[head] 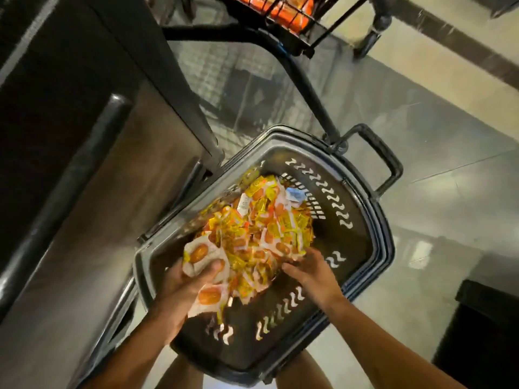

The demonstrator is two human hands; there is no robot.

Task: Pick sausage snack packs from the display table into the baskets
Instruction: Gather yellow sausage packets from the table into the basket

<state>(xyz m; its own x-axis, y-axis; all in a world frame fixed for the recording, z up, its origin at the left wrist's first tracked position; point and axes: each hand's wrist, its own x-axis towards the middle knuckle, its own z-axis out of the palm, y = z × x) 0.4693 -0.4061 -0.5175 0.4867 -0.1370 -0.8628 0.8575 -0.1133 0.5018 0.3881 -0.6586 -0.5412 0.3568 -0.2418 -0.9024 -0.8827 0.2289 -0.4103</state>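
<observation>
A dark plastic basket (362,228) fills the centre and lower middle of the frame, standing on a glossy grey floor (438,153). Inside it lies a heap of yellow, orange and white sausage snack packs (266,223), piled toward the basket's upper left side and spreading down toward its middle.

The left hand (179,293), at lower centre-left, has its grip curled round a bunch of white packs (203,258) printed with orange ovals; the thumb presses across the top of the bunch, and more packs hang below the palm, over the basket's near-left edge. The right hand (311,273), just right of centre, reaches into the basket with fingers spread and loosely bent, the fingertips touching the lower right edge of the heap; it clasps nothing that can be made out.

A dark counter (84,113) with a steel face takes up the left of the frame. At the top, a black wire cart (295,29) holds orange packages (289,9).
</observation>
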